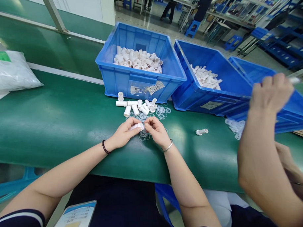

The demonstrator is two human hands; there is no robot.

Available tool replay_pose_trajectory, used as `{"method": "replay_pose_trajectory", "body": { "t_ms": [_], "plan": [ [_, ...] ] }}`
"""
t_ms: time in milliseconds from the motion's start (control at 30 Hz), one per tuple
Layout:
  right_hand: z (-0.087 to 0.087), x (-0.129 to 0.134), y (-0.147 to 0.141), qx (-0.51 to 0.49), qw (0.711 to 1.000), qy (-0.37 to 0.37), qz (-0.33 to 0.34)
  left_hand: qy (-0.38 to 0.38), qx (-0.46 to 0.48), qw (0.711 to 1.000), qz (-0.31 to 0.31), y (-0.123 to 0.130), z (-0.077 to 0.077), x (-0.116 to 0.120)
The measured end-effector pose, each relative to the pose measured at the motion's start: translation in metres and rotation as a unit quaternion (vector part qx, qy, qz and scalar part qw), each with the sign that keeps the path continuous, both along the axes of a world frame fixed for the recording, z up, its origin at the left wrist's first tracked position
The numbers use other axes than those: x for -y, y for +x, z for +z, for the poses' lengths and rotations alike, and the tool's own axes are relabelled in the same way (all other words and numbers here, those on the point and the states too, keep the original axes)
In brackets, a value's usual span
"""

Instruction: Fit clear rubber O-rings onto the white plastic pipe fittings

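Over the green table, my left hand (124, 131) is closed round a white plastic fitting (138, 126). My right hand (158, 130) pinches at the open end of that fitting; whatever lies between its fingertips is too small to make out. Just beyond both hands lie several loose white fittings (135, 109), some on their sides and one upright. Clear thin rings (162, 112) are spread beside them and partly beneath my hands.
A blue bin (143, 75) full of white fittings stands behind the pile, with more blue bins (211, 102) to its right. A plastic bag (13, 74) lies left. One fitting (202, 131) lies apart. Another person's raised arm (257, 140) is at right.
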State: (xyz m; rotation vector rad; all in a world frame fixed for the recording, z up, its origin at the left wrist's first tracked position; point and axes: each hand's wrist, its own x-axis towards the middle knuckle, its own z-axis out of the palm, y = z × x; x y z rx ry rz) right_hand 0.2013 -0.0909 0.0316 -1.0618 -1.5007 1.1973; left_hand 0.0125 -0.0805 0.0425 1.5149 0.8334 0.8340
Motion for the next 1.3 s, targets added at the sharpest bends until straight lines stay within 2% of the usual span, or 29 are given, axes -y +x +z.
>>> {"method": "replay_pose_trajectory", "body": {
  "t_ms": [100, 200, 300, 400, 533, 667, 833, 1300],
  "plan": [
    [0.004, 0.001, 0.001, -0.011, 0.999, -0.003, 0.033, -0.104, 0.061, 0.992, -0.020, 0.001, -0.003, -0.003],
    [0.007, 0.001, 0.004, 0.008, 0.998, 0.014, 0.061, -0.155, 0.076, 0.984, -0.041, 0.001, -0.002, -0.004],
    [0.010, 0.002, 0.006, 0.050, 0.994, 0.070, 0.072, -0.200, 0.098, 0.973, -0.054, 0.002, 0.001, -0.002],
    [0.014, 0.004, 0.004, 0.098, 0.981, 0.162, 0.039, -0.235, 0.143, 0.961, -0.038, 0.004, 0.003, 0.000],
    [0.013, 0.005, -0.002, 0.188, 0.945, 0.268, -0.018, -0.248, 0.198, 0.948, 0.005, 0.008, 0.003, 0.002],
    [0.005, 0.004, -0.005, 0.225, 0.912, 0.332, -0.082, -0.321, 0.256, 0.912, 0.004, 0.010, 0.000, 0.002],
    [0.004, 0.005, -0.006, 0.211, 0.909, 0.338, -0.119, -0.378, 0.298, 0.877, -0.004, 0.012, -0.002, 0.002],
    [0.006, 0.008, -0.010, 0.204, 0.925, 0.306, -0.091, -0.416, 0.316, 0.853, 0.000, 0.012, -0.004, 0.000]
  ]
}}
